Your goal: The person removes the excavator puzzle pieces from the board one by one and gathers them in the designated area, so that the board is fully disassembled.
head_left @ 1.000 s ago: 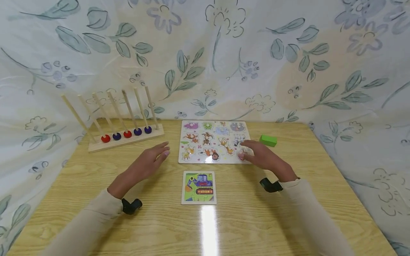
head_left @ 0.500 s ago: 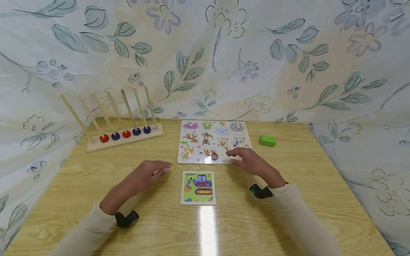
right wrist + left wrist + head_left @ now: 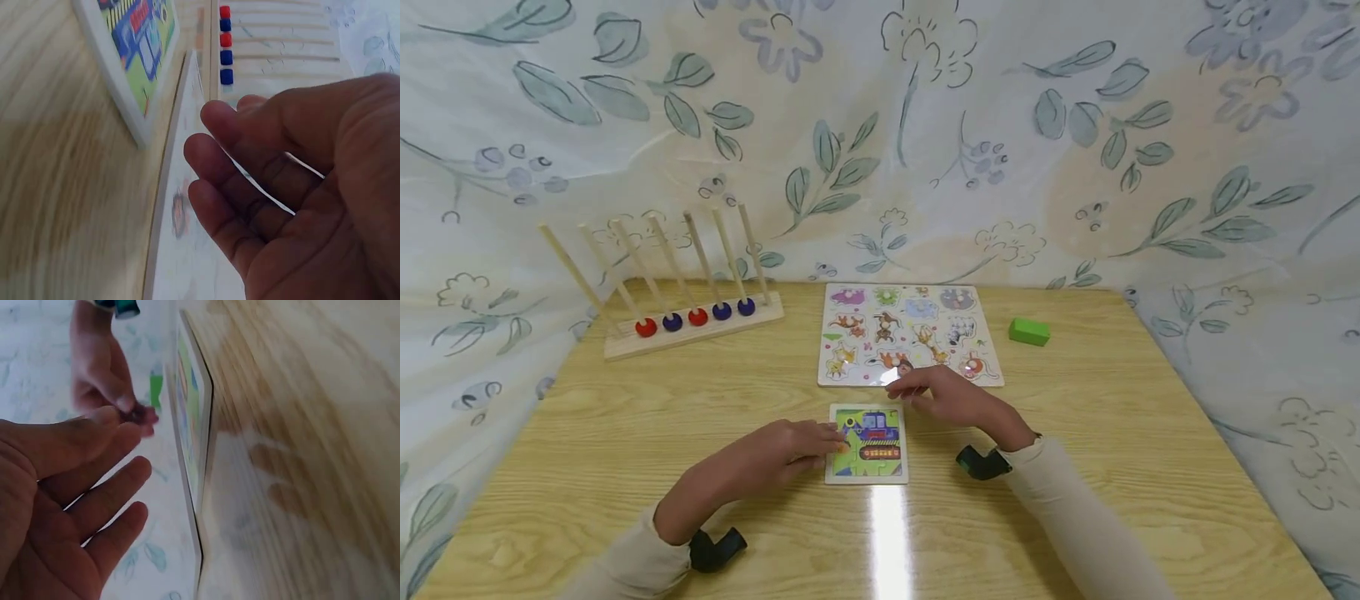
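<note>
I see sm. digger puzzle (image 3: 876,446) flat on tbl (image 3: 977,542), nr side of animal board (image 3: 906,337). L hand (image 3: 775,450) over its L edge, R hand (image 3: 951,397) nr far R corner; both empty, fingers slack. Risk, IMO: an uneven lift cd tilt & spill it.

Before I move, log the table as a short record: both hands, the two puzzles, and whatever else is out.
left hand: at the left edge of the excavator puzzle, holding nothing
right hand: near the front edge of the animal puzzle, holding nothing
excavator puzzle: flat, nearer the person
animal puzzle: flat, behind it
peg rack: far left, seven upright pegs
beads: two red, three blue
green block: right of the animal puzzle
</note>
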A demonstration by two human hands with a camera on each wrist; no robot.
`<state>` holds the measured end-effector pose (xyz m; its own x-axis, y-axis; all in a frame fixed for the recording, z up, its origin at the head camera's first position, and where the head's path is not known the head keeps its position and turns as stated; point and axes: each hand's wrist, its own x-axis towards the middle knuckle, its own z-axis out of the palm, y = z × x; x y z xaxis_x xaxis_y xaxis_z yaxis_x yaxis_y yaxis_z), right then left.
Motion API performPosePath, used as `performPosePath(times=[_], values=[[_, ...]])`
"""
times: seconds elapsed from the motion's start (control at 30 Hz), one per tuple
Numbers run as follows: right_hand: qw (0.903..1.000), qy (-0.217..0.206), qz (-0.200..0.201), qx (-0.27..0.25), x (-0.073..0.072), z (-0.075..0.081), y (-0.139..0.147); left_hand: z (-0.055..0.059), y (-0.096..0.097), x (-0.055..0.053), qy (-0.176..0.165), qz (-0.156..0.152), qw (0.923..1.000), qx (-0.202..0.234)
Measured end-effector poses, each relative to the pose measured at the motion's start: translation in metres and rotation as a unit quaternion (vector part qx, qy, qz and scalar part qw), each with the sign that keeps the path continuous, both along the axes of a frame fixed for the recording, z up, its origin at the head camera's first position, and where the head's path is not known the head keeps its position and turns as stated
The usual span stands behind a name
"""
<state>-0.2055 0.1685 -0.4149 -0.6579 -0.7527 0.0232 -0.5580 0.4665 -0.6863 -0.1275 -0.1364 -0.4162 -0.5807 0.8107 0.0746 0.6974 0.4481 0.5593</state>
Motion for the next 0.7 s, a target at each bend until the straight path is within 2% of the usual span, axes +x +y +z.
performPosePath(times=[0.17,0.3,0.47,0.7], values=[[0.9997,0.002,0.021,0.012,0.000,-0.002,-0.013,-0.001,0.011,0.003,-0.022,-0.022,0.9983,-0.049],[0.9991,0.010,0.036,0.019,0.000,-0.005,-0.024,-0.001,0.017,0.003,-0.029,-0.046,0.9961,-0.070],[0.9987,0.009,0.038,0.032,-0.001,-0.006,-0.037,-0.005,0.022,0.002,-0.014,-0.075,0.9948,-0.067],[0.9979,-0.004,0.023,0.060,-0.001,-0.012,-0.053,-0.015,0.024,-0.004,0.006,-0.075,0.9930,-0.090]])
